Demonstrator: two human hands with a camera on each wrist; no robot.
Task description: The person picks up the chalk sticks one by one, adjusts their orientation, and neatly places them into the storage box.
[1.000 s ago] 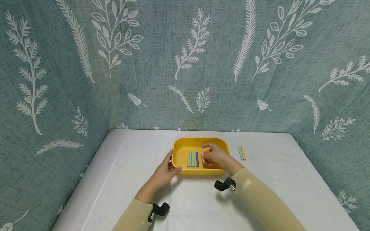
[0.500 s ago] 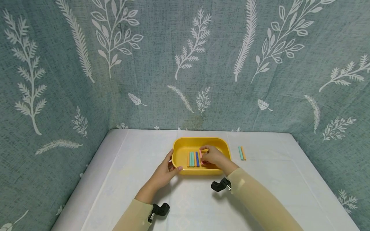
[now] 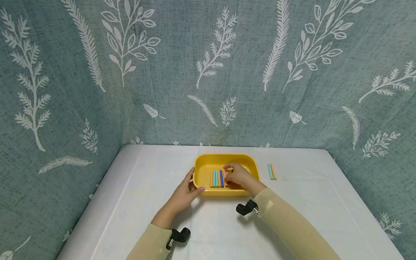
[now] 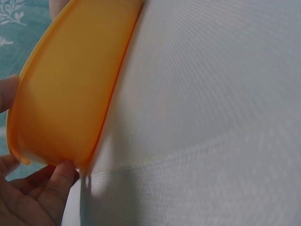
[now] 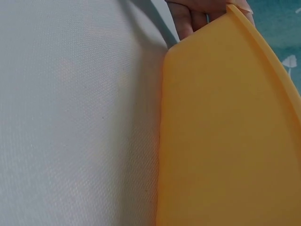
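A yellow tray [image 3: 208, 161] sits mid-table. Inside it, orange, teal and blue sticks [image 3: 217, 178] lie side by side. My right hand [image 3: 236, 174] is inside the tray and pinches a pink stick [image 3: 224, 174], held right beside the blue one. The left hand [image 3: 191, 184] grips the tray's front left corner, thumb on the rim. The left wrist view shows the tray's outer wall [image 4: 70, 94] with my fingers [image 4: 42, 197] at its lower edge. The right wrist view shows only tray wall [image 5: 225, 141] and white cloth.
A teal stick [image 3: 270, 172] and an orange stick [image 3: 274, 172] lie together on the white tablecloth [image 3: 146, 187], right of the tray. Leaf-patterned curtain walls [image 3: 208, 72] close in the table at the back and both sides.
My right hand has moved left and slightly down with the pink stick, bringing it next to the blue stick. The left hand and tray have not moved.
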